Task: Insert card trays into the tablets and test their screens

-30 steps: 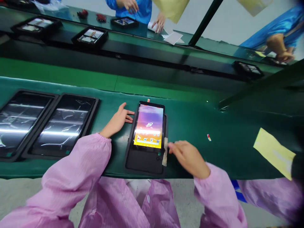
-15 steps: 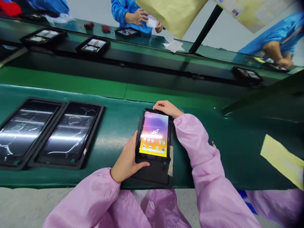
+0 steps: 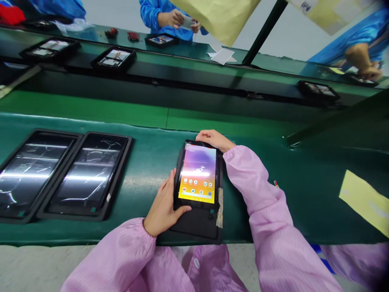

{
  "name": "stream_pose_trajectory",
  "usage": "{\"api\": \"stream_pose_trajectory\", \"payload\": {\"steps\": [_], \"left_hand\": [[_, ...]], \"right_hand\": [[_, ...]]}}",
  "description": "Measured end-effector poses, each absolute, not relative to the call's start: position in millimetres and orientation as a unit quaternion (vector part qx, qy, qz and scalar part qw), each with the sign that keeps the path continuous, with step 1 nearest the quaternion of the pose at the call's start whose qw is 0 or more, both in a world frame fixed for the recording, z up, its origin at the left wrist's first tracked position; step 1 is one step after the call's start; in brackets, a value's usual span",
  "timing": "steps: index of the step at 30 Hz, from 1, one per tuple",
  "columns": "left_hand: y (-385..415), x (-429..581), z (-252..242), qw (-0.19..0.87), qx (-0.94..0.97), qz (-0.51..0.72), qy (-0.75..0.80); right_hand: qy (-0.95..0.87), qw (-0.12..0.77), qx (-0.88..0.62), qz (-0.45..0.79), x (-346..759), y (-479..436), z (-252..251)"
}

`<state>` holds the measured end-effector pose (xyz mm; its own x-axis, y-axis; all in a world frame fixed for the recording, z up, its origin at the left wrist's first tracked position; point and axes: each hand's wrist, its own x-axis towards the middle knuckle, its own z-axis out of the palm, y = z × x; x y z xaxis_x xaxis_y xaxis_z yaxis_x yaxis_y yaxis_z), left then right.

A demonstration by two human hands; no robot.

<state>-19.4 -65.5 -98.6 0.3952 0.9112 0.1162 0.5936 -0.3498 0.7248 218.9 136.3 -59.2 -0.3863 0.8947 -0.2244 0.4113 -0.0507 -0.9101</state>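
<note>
A small tablet (image 3: 198, 174) with a lit, colourful home screen lies in a black tray (image 3: 199, 223) on the green bench mat (image 3: 148, 162). My left hand (image 3: 164, 205) grips the tablet's lower left corner, thumb over the bottom edge. My right hand (image 3: 214, 139) reaches over and closes its fingers on the tablet's far top edge. Both arms wear pink sleeves. A strip of tape (image 3: 220, 207) hangs on the tray's right side.
Two black trays (image 3: 86, 176) (image 3: 28, 172) with film-covered dark tablets lie to the left. A yellow paper slip (image 3: 364, 200) sits at right. Beyond a green conveyor belt (image 3: 91, 107), more trays (image 3: 114, 56) and people in blue (image 3: 170, 16) work at the far bench.
One second ago my hands lay beside the tablet. My left has since moved to its lower left corner and my right to its top edge; little change in the last half second.
</note>
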Motion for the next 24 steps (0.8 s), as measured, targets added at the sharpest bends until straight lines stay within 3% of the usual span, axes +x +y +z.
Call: {"api": "stream_pose_trajectory", "payload": {"steps": [13, 18, 24], "left_hand": [[-67, -21, -101, 0.311, 0.771, 0.263, 0.489], [-64, -22, -100, 0.319, 0.767, 0.269, 0.487], [-86, -24, -91, 0.33, 0.783, 0.253, 0.463]], "right_hand": [[-0.636, 0.26, -0.547, 0.478, 211, 137, -54], [-0.604, 0.293, -0.645, 0.365, 246, 132, -50], [-0.583, 0.224, -0.749, 0.22, 331, 79, -46]]}}
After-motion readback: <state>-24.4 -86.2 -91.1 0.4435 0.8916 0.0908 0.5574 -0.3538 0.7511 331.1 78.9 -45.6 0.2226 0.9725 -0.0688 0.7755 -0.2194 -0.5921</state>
